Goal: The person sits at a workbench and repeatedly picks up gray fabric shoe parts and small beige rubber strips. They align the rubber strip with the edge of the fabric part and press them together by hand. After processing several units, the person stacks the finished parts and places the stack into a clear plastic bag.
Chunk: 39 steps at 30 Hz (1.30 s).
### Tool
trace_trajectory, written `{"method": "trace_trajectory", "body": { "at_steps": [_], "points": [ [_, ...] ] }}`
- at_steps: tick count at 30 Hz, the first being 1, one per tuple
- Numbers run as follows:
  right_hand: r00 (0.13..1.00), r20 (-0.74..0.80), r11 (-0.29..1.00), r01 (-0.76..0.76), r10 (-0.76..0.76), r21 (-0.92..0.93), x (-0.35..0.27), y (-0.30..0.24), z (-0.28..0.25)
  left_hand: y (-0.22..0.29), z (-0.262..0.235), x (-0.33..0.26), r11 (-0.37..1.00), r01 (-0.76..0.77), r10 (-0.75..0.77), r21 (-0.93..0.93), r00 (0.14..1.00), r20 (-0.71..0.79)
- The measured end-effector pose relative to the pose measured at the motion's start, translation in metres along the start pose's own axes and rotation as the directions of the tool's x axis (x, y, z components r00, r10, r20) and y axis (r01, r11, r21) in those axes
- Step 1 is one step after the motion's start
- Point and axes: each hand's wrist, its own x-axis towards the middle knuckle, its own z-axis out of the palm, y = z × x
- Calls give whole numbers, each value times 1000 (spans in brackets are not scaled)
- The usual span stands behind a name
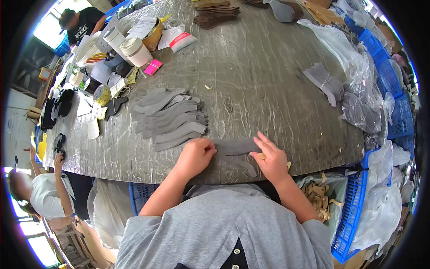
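Note:
A flat grey cut piece (pixel 236 146) lies crosswise between my hands at the near edge of the table. My left hand (pixel 196 155) is closed, thumb and fingers pinching its left end. At the right end, my right hand (pixel 272 162) has its thumb below and fingers above, holding the edge. A small tan scrap (pixel 261 156) shows against the right thumb. Just beneath lies a second, curved grey piece (pixel 244 166), touched by neither hand as far as I can see. Left of them spreads a pile of curved grey pieces (pixel 172 117), overlapping in rows.
A tied grey bundle (pixel 326 83) lies at the right, beside plastic bags (pixel 358 67). Brown pieces (pixel 217 16) are stacked far back. Jars (pixel 135 51) and tape clutter the left. A lined bin of tan strips (pixel 319 197) stands below the edge. Two people work at the left.

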Motion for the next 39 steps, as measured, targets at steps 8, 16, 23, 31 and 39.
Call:
{"method": "trace_trajectory", "body": {
  "at_steps": [8, 16, 23, 31, 39],
  "points": [
    [1000, 19, 998, -1, 2, -67, -1, -4, -1, -24, -59, -30, 890, 313, -377, -333, 914, -150],
    [1000, 24, 995, 3, -1, -97, 1, -6, 2, -67, -96, -31, 919, 374, -295, 125, 863, -411],
    [1000, -2, 997, -5, 5, -72, -1, -4, -1, -73, -106, -38, 893, 333, -198, 302, 894, -401],
    [985, 169, 922, -80, 16, 378, 28, -51, -16, -4, -119, -43, 991, -117, 125, 71, 984, -123],
    [795, 597, 546, -550, 110, 632, 40, -82, -4, 60, -48, -6, 901, -299, 335, -315, 940, 69]
  ]
}}
